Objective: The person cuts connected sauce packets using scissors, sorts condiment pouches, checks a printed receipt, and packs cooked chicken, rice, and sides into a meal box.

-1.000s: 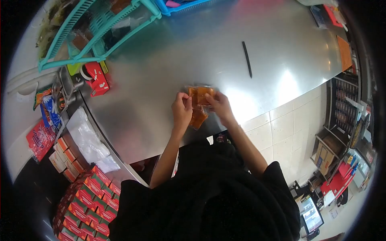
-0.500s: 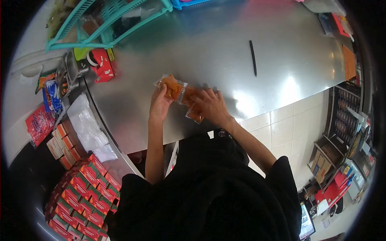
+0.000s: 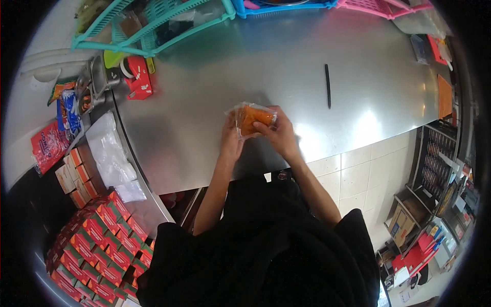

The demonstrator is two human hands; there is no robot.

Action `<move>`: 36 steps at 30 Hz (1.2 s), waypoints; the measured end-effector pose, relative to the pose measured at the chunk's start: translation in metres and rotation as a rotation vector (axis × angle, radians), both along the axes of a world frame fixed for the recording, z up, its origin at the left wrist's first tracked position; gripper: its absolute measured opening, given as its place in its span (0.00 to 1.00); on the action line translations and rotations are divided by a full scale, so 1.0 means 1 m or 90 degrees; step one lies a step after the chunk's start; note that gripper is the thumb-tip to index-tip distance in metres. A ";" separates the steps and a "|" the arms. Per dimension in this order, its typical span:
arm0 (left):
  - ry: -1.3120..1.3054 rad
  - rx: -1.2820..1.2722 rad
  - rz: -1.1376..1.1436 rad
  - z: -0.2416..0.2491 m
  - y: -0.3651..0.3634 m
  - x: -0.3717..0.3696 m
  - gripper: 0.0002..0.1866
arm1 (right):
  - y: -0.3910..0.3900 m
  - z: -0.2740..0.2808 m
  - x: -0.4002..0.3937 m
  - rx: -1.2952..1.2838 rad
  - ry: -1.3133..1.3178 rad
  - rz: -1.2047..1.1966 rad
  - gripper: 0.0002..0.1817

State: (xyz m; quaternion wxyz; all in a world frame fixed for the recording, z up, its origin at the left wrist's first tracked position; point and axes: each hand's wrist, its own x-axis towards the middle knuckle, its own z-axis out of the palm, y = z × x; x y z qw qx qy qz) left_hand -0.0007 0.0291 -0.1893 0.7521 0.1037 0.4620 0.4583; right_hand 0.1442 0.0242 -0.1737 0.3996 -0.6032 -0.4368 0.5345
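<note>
Clear plastic packets with orange contents point(image 3: 251, 118) are held together in a stack above the steel table point(image 3: 199, 92). My left hand point(image 3: 232, 138) is closed on the left side of the packets, its fingers partly hidden behind them. On the right side, my right hand point(image 3: 279, 134) grips the same packets, with the thumb lying across the front. How many packets are in the stack cannot be made out.
A black pen-like stick point(image 3: 328, 86) lies on the table to the right. Teal point(image 3: 153, 51), blue point(image 3: 286, 9) and pink point(image 3: 378, 9) baskets line the far edge. A red box point(image 3: 139, 78) stands at the left, and stacked red-green boxes point(image 3: 97, 240) fill the lower left.
Both hands have come together, my left hand moving right. The packets, spread out between the hands before, are now gathered in one stack held up by both. The view has shifted slightly.
</note>
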 end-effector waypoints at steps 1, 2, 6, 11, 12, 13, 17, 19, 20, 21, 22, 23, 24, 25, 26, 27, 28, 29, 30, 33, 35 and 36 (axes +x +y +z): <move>0.001 -0.008 -0.023 -0.004 -0.002 0.003 0.20 | 0.002 0.009 -0.007 0.024 -0.085 -0.010 0.18; 0.002 0.007 -0.037 -0.006 -0.002 0.003 0.22 | 0.003 0.018 -0.010 0.048 -0.169 -0.019 0.17; -0.111 0.003 -0.038 0.001 -0.001 0.000 0.23 | 0.011 0.039 -0.003 -0.024 -0.142 -0.009 0.15; -0.096 0.079 -0.049 0.006 0.006 0.003 0.24 | 0.012 0.015 -0.001 0.016 -0.101 -0.085 0.10; -0.103 0.073 -0.028 0.007 0.007 0.004 0.24 | 0.010 0.010 -0.003 0.013 0.024 -0.166 0.08; -0.109 0.067 -0.007 0.009 0.008 0.006 0.25 | 0.010 0.017 -0.010 0.008 0.150 -0.247 0.07; -0.097 0.047 0.008 0.013 0.005 0.010 0.25 | -0.002 0.024 -0.023 -0.030 0.106 -0.236 0.06; -0.130 0.022 -0.010 0.004 0.000 0.002 0.25 | -0.003 0.017 -0.034 0.106 -0.144 -0.197 0.06; -0.128 0.030 0.010 0.005 -0.003 -0.001 0.24 | -0.006 0.011 -0.039 0.172 -0.270 -0.176 0.06; -0.128 0.038 0.030 0.007 -0.006 -0.004 0.24 | -0.010 0.005 -0.042 0.194 -0.271 -0.112 0.10; -0.128 0.047 0.050 0.009 -0.006 -0.006 0.23 | -0.010 0.002 -0.040 0.190 -0.242 -0.050 0.11; -0.065 0.051 0.048 0.007 -0.008 -0.012 0.23 | -0.009 -0.001 -0.038 0.185 -0.212 0.012 0.12; 0.000 0.055 0.047 0.003 -0.010 -0.021 0.23 | -0.009 -0.004 -0.036 0.179 -0.179 0.076 0.14; 0.064 0.060 0.046 0.003 -0.010 -0.029 0.23 | -0.004 -0.002 -0.032 0.168 -0.245 0.080 0.14; 0.033 0.051 0.070 0.003 -0.012 -0.038 0.23 | 0.001 0.003 -0.025 0.156 -0.310 0.086 0.14; 0.000 0.042 0.094 0.003 -0.013 -0.046 0.23 | 0.005 0.005 -0.021 0.145 -0.377 0.092 0.15; -0.033 0.035 0.117 0.004 -0.013 -0.052 0.23 | 0.007 0.004 -0.023 0.138 -0.446 0.110 0.15; -0.023 0.007 0.143 0.009 -0.013 -0.056 0.23 | 0.006 0.002 -0.026 0.127 -0.515 0.128 0.15; -0.034 0.015 0.134 0.006 -0.013 -0.062 0.22 | 0.007 -0.001 -0.028 0.120 -0.586 0.145 0.15; -0.084 0.042 0.091 -0.010 -0.017 -0.076 0.22 | 0.011 -0.015 -0.023 0.187 -0.539 0.182 0.16; -0.138 0.068 0.035 -0.010 -0.017 -0.081 0.22 | 0.019 -0.016 -0.021 0.028 -0.374 0.139 0.17; -0.139 0.049 0.045 -0.009 -0.016 -0.080 0.22 | 0.025 -0.014 -0.022 -0.091 -0.260 0.108 0.17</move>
